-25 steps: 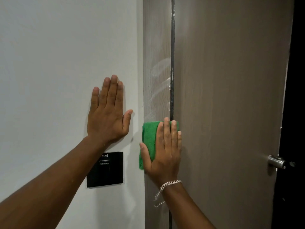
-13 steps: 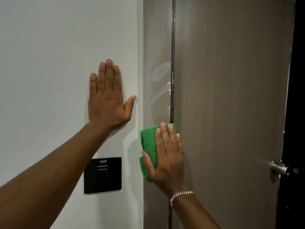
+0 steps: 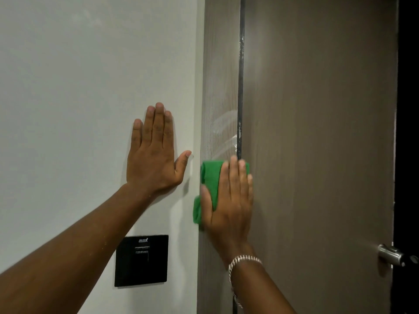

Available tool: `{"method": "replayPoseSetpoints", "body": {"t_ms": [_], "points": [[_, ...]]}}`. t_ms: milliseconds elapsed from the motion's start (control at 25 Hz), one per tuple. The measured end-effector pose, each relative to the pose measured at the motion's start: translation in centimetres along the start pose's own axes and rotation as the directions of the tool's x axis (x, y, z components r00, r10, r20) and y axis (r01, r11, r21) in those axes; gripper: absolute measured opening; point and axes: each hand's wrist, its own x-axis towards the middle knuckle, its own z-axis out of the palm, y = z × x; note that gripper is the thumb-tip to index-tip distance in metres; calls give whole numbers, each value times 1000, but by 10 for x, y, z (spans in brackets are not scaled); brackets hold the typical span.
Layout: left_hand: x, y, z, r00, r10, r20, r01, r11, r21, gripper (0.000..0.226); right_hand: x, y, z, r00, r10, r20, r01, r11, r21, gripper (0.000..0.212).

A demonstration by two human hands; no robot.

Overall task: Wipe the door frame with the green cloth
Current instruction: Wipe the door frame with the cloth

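the cloth [image 3: 209, 177] is pinned flat on the frame [image 3: 218, 87] under the right hand [image 3: 229, 200], whose fingers lie spread over it and reach onto the door [image 3: 317, 132] past the gap. streaks [image 3: 223, 123] show on the frame just above that hand. the left hand [image 3: 154, 152] lies open and flat on the wall [image 3: 79, 87], beside the frame and above a black plate [image 3: 141, 260]. to wipe well, even palm pressure and long overlapping vertical strokes seem best, running through the streaks.
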Motion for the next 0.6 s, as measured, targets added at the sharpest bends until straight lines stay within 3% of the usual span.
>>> {"method": "replayPoseSetpoints", "body": {"t_ms": [80,240,400,480,600], "points": [[5,-2,-1,1000,25,12,-25,1000,-4,89,27,-8,-1,1000,16,-8,-16,1000,23,67],[26,-9,-8,999,43,18,-43,999,-4,88,-5,0,-3,987,-156,36,155,988,27,66],[30,-6,-6,1000,26,3,-26,999,-20,87,27,-4,0,999,18,-27,-17,998,56,65],[30,-9,-3,1000,25,7,-25,1000,-14,87,68,-14,1,998,25,-65,-20,997,76,64],[37,-13,-7,997,65,34,-65,998,-7,88,74,-16,2,988,-132,-75,135,990,29,61]]}}
